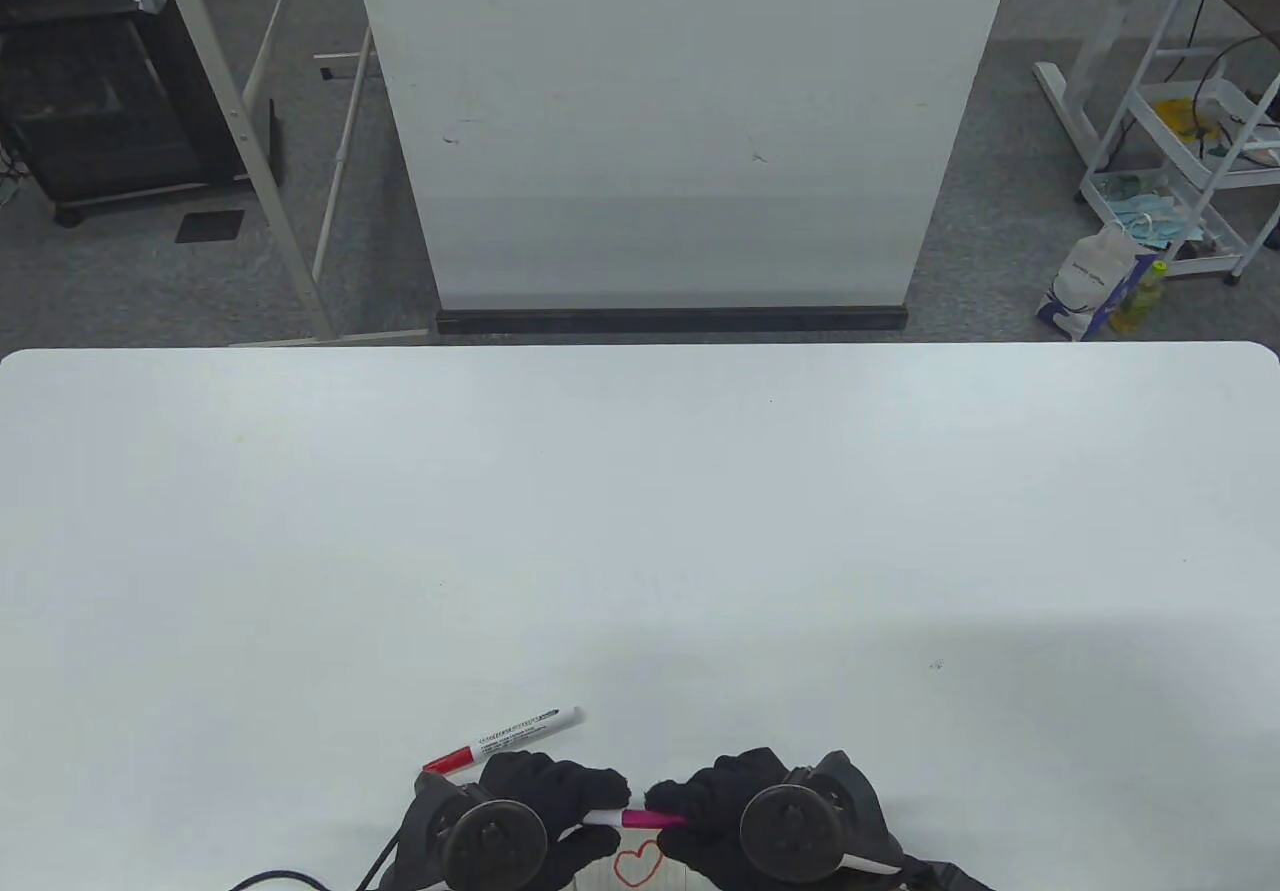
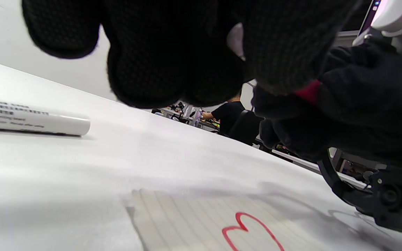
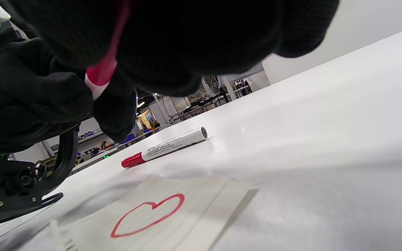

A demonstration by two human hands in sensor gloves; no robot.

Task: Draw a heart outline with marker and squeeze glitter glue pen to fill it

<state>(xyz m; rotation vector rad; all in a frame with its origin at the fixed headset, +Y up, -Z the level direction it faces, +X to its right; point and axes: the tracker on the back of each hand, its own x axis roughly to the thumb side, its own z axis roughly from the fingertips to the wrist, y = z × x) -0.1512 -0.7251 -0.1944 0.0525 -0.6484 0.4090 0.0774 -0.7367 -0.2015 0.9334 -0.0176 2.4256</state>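
Note:
A glitter glue pen (image 1: 628, 817), white on the left and pink on the right, is held level between both hands just above the table's near edge. My left hand (image 1: 560, 811) grips its white end and my right hand (image 1: 715, 806) grips its pink end (image 3: 104, 68). Under them lies a lined sheet (image 3: 194, 209) with a red heart outline (image 1: 637, 863) (image 3: 147, 215) (image 2: 251, 230). The red-capped white marker (image 1: 505, 736) (image 3: 164, 146) (image 2: 30, 120) lies capped on the table, behind my left hand.
The white table (image 1: 640, 531) stretches far beyond the hands. A tall white board (image 1: 680, 121) stands past its far edge. A black cable (image 1: 290, 876) trails at the near edge, left of my left hand.

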